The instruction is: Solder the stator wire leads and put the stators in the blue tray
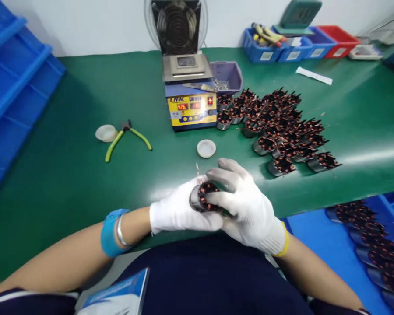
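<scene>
Close to my body, over the near edge of the green table, my left hand (184, 210) in a white glove is wrapped round a motor stator (206, 197), a metal ring with a black and copper-coloured inside. My right hand (244, 203), also gloved, has its fingers bent over the stator's right side and top, touching it. A thin wire end sticks up above the left hand. Just beyond the hands lies a small white round dish (206, 148). Many similar stators (279, 122) stand grouped on the table to the right.
A yellow and blue soldering station (193, 109) stands at the back, a fan (177, 26) behind it and a purple bin (228, 76) beside it. Green-handled cutters (126, 127) lie left. Blue trays (13, 87) lean far left; another blue tray (321, 245) with stators sits lower right.
</scene>
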Available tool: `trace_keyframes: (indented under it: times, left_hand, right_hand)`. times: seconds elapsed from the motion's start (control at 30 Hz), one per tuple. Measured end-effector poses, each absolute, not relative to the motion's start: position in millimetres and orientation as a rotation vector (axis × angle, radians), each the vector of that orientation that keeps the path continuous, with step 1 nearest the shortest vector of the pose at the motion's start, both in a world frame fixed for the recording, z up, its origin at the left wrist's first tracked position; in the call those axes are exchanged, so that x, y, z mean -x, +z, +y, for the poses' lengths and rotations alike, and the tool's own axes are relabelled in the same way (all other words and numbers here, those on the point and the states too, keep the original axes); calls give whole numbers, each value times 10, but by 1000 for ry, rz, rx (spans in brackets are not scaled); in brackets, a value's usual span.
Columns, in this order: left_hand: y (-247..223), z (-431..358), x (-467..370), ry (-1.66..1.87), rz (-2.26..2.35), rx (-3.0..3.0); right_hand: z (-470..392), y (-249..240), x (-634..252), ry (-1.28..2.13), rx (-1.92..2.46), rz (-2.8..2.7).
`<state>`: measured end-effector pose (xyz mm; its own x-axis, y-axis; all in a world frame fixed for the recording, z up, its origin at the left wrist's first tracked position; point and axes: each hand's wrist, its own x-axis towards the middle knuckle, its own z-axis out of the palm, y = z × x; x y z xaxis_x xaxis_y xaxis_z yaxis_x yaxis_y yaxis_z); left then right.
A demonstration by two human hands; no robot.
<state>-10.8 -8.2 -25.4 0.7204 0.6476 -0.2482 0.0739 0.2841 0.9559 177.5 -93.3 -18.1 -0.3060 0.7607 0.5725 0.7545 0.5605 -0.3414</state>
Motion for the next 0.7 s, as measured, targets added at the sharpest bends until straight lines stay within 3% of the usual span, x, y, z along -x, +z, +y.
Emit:
trace_keyframes:
  times: [0.5,0.7]
  left_hand:
    - [-322,-138,213,577,510,-763]
    - [-79,88,241,578,511,-544]
  right_hand:
    - [-909,-382,-1468,278,1307,-1496]
    - [-786,24,-1577,334,1237,-1753]
